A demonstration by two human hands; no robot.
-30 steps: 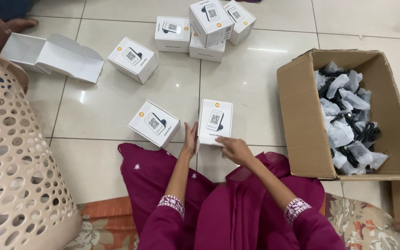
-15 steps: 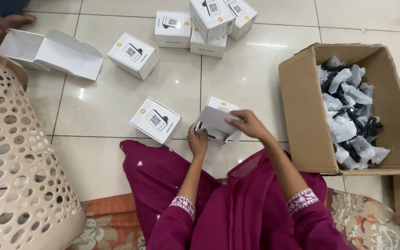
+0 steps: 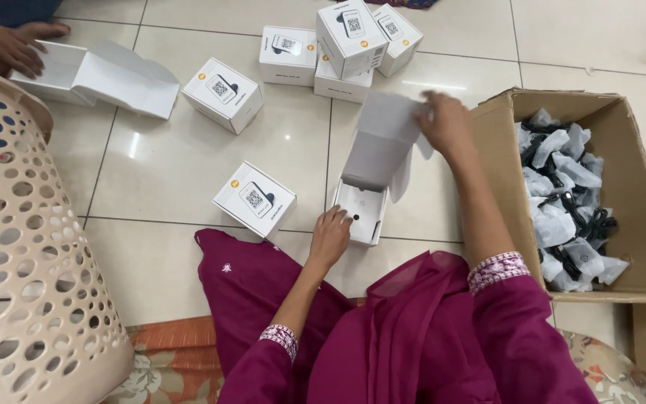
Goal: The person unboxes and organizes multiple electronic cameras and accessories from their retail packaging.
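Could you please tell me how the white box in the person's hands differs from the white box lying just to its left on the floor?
The held box is open, its lid flap lifted by the right hand while the left hand steadies its base; the floor box is closed and untouched. The held box shows a plain white inside; the floor box shows its printed top. Both are small white cartons.

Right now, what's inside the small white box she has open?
The open white box shows a white insert with one dark round spot. The left hand steadies it, the right hand lifts its flap. Anything under the insert is hidden.
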